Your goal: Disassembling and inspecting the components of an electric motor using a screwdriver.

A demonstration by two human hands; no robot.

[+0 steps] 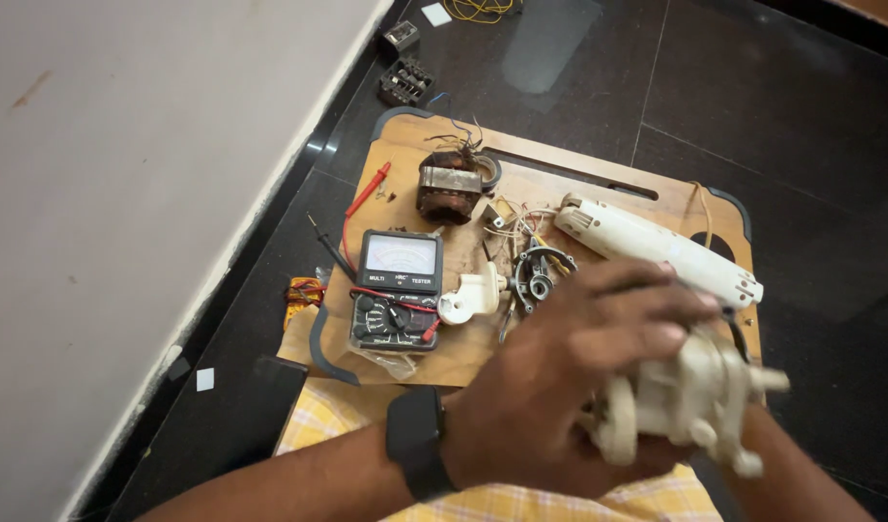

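Hands meet at the near right corner of the wooden board (405, 155): the left hand (560, 377), fingers (657, 333) curled, wraps the cream plastic motor housing (686, 401); the right hand, mostly hidden beneath, supports it, grip unclear. Beyond lie a white handle piece (657, 246), an analog multimeter (398, 290) by the left edge, and a copper-wound stator (451, 188) near the far edge.

Head view, steeply downward, close.
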